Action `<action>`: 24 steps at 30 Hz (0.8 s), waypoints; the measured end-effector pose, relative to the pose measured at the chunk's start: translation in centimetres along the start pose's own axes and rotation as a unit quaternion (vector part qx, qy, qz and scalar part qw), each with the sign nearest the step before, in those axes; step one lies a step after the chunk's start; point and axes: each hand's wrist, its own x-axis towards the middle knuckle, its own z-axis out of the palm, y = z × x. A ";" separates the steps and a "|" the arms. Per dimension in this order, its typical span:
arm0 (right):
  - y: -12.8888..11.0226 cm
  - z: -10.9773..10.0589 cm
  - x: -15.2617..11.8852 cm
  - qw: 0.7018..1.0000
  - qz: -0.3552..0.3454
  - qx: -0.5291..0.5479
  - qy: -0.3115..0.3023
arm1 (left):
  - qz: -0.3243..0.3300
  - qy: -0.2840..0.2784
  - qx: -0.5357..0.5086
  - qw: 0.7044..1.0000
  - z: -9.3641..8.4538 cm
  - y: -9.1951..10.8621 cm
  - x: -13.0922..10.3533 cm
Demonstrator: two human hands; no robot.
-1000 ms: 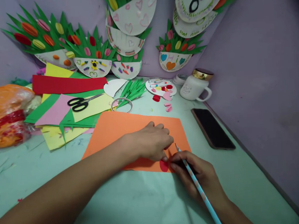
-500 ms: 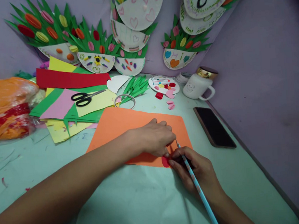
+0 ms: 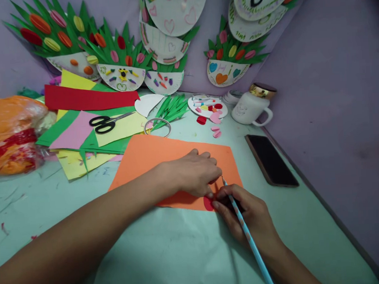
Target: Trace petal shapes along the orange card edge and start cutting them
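Note:
An orange paper sheet (image 3: 164, 150) lies flat on the table in front of me. My left hand (image 3: 198, 172) rests on it with bent fingers, its thumb pressing a small red rounded paper piece (image 3: 208, 204) near the sheet's lower edge. My right hand (image 3: 250, 213) is closed round a light blue pencil (image 3: 250, 240) whose tip points up and away from me, close to the left knuckles. The right thumb and fingertips also touch the side of the red piece. Part of that piece is hidden under my fingers.
Coloured papers (image 3: 67, 134) lie at the left with black-handled scissors (image 3: 103, 123) on top, beside a plastic bag (image 3: 11, 135). Behind the sheet are a silver ring (image 3: 158, 136) and green paper strips (image 3: 174, 110). A phone (image 3: 270, 160) and white mug (image 3: 250, 109) stand right.
Both hands, the pencil and the red piece hold nearly the same pose. The whole view has shifted very slightly.

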 end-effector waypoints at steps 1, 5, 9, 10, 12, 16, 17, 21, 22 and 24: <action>0.0 0.0 0.0 1.000 -0.003 0.001 0.000 | 0.003 0.001 0.004 1.000 0.0 0.0 0.0; -0.2 0.0 0.2 1.000 0.000 0.005 -0.005 | 0.004 0.001 0.006 1.000 0.0 0.0 0.1; -0.5 0.1 0.4 1.000 0.008 -0.001 -0.008 | 0.003 0.002 -0.004 1.000 0.0 -0.1 0.2; -0.6 0.1 0.4 1.000 0.007 -0.007 -0.008 | 0.004 0.005 -0.004 1.000 -0.1 -0.1 0.1; -0.7 0.1 0.5 1.000 0.000 -0.014 -0.001 | -0.002 0.014 -0.002 1.000 -0.3 0.0 -0.5; -0.9 0.0 0.6 1.000 -0.018 -0.022 0.010 | -0.028 0.029 0.036 0.999 0.0 1.8 -3.4; -1.0 0.0 0.6 0.999 -0.020 -0.025 0.010 | -0.022 0.037 0.042 0.998 0.6 2.5 -4.3; -1.0 -0.1 0.7 0.999 -0.024 -0.030 0.011 | -0.040 0.177 0.048 0.982 4.6 4.9 -6.8; -1.0 -0.1 0.7 0.999 -0.026 -0.026 0.014 | -0.035 0.209 0.073 0.975 5.7 5.3 -6.9; -1.0 -0.1 0.8 0.999 -0.028 -0.016 0.019 | -0.060 0.188 0.113 0.974 7.5 5.6 -6.8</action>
